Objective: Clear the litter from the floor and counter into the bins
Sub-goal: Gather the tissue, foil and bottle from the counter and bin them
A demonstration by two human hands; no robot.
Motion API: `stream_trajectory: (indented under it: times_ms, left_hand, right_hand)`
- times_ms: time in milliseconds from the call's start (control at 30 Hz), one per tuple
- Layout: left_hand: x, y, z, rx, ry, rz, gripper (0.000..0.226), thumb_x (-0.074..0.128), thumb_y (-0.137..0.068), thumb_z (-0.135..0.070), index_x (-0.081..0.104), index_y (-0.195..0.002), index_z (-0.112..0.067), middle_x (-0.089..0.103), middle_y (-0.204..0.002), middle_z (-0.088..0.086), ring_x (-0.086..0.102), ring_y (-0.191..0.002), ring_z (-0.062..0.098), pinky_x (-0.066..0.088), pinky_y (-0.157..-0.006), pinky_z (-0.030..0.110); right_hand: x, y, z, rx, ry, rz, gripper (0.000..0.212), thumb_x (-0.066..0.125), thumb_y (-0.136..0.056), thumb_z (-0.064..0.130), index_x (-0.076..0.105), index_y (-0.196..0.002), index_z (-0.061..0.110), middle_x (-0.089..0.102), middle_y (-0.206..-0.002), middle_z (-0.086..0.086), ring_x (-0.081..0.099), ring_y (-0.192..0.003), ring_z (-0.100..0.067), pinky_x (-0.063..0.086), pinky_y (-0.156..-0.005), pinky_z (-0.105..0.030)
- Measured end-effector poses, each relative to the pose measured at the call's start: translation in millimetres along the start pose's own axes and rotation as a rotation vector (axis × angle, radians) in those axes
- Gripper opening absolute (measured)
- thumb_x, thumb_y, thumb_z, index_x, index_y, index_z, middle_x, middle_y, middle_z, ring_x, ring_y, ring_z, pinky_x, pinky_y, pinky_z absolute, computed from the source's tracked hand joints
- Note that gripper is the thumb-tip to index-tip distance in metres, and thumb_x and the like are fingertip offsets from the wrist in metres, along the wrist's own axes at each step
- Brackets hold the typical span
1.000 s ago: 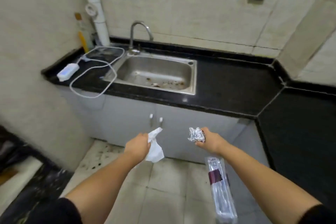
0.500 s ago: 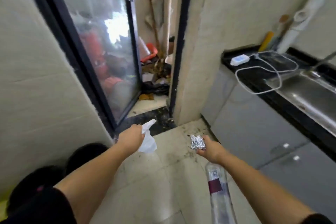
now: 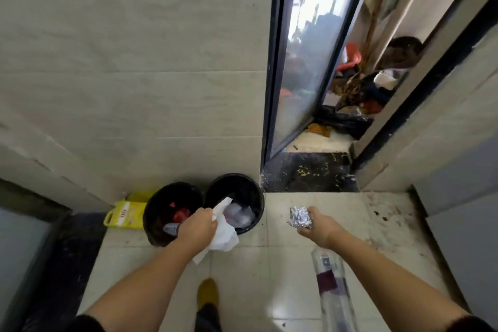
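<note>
Some things are only partly seen

The left hand covers part of the tissue; the bottle, perhaps plastic, leaves the frame below.

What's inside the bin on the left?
The left bin holds something red and a pale bottle-like piece. The left hand with its tissue hides the near right part.

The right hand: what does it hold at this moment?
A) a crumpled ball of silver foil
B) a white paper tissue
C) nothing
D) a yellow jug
A: the right hand grips a crumpled silver foil ball over the floor tiles, while the white tissue is in the left hand near the two black bins.
</note>
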State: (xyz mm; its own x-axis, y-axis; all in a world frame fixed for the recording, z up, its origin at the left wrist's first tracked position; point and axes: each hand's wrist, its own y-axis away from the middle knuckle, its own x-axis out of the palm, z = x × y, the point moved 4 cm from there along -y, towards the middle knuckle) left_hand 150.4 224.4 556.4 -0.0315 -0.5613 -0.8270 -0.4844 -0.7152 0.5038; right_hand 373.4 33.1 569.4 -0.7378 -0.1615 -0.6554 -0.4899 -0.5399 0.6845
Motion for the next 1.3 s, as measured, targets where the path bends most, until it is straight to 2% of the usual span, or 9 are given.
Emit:
stream_trajectory:
  times_ms: [267,500,667,767,900,1033,1167,1267,1300]
  left_hand:
    - [20.0,-111.2,49.4,0.012,0.067,0.196,0.037,0.038,-0.096,-0.013,0.046,-0.132,-0.013,0.048,-0.133,0.017,0.053,-0.118,0.034,0.043,-0.095,0.038]
    - [143.0,-256.7,78.9,0.043,0.049,0.142,0.032,0.053,-0.088,-0.005,0.053,-0.121,-0.01,0.045,-0.126,0.011,0.052,-0.114,0.025,0.044,-0.098,0.026]
    - [249.1,-347.4,101.3,0.02,0.224,0.109,0.037,0.047,-0.088,0.004,0.052,-0.123,-0.004,0.041,-0.132,0.019,0.051,-0.113,0.037,0.05,-0.095,0.045]
    - [298.1,-374.0,112.1,0.026,0.196,0.178,0.04,0.052,-0.089,-0.003,0.047,-0.129,-0.002,0.036,-0.139,0.021,0.043,-0.124,0.039,0.043,-0.103,0.046]
    - [308.7,-370.1,120.3,0.076,0.147,0.278,0.066,0.059,-0.089,-0.022,0.027,-0.146,-0.014,0.019,-0.15,0.019,0.021,-0.139,0.038,0.028,-0.117,0.041]
    - [254.8,-335.4,127.7,0.161,0.144,0.238,0.061,0.053,-0.091,-0.019,0.028,-0.146,-0.018,0.026,-0.148,0.014,0.026,-0.138,0.033,0.036,-0.112,0.042]
    - [203.8,-287.0,173.1,0.002,0.067,0.251,0.047,0.044,-0.095,-0.016,0.033,-0.141,-0.014,0.028,-0.149,0.014,0.029,-0.137,0.032,0.038,-0.108,0.044]
    - [190.1,-250.5,224.0,-0.149,0.083,0.339,0.049,0.042,-0.096,-0.015,0.031,-0.143,-0.014,0.021,-0.155,0.015,0.028,-0.139,0.034,0.035,-0.111,0.047]
    - [190.8,-240.4,240.7,-0.177,0.066,0.383,0.049,0.041,-0.096,-0.015,0.03,-0.144,-0.014,0.023,-0.154,0.015,0.03,-0.138,0.034,0.035,-0.111,0.047]
  right_hand:
    - [78.5,-103.8,87.0,0.104,-0.124,0.058,0.057,0.056,-0.089,0.036,0.029,-0.136,0.017,0.064,-0.12,-0.019,0.062,-0.105,-0.036,0.046,-0.078,-0.036]
    - [168.4,-276.5,97.9,0.113,-0.045,0.053,0.054,0.052,-0.089,0.035,0.027,-0.135,0.02,0.066,-0.112,-0.019,0.064,-0.099,-0.038,0.053,-0.08,-0.042]
    - [243.1,-407.5,81.0,0.18,0.046,0.119,0.063,0.05,-0.092,0.033,0.018,-0.144,0.016,0.058,-0.127,-0.022,0.058,-0.113,-0.039,0.047,-0.087,-0.042]
    - [280.2,-447.9,75.0,0.236,0.066,0.192,0.069,0.054,-0.091,0.028,0.017,-0.147,0.013,0.05,-0.137,-0.02,0.052,-0.122,-0.039,0.046,-0.1,-0.047]
    - [288.1,-443.7,71.0,0.299,0.105,0.241,0.08,0.06,-0.088,0.032,0.012,-0.149,0.014,0.041,-0.145,-0.019,0.046,-0.129,-0.039,0.044,-0.104,-0.049]
    - [248.2,-405.1,91.5,0.247,0.192,0.259,0.072,0.062,-0.083,0.044,0.037,-0.141,0.009,0.053,-0.134,-0.018,0.055,-0.12,-0.035,0.048,-0.098,-0.041]
    - [197.3,-366.5,153.1,0.144,0.334,0.316,0.061,0.061,-0.085,0.046,0.053,-0.127,0.002,0.061,-0.122,-0.018,0.058,-0.116,-0.032,0.048,-0.095,-0.034]
    - [175.0,-348.9,216.6,0.007,0.33,0.333,0.033,0.062,-0.088,0.039,0.066,-0.08,0.007,0.061,-0.073,-0.011,0.061,-0.069,-0.023,0.051,-0.072,-0.032]
    - [172.8,-346.9,237.4,-0.035,0.31,0.326,0.03,0.062,-0.089,0.033,0.068,-0.076,0.007,0.06,-0.069,-0.012,0.057,-0.064,-0.023,0.052,-0.073,-0.035]
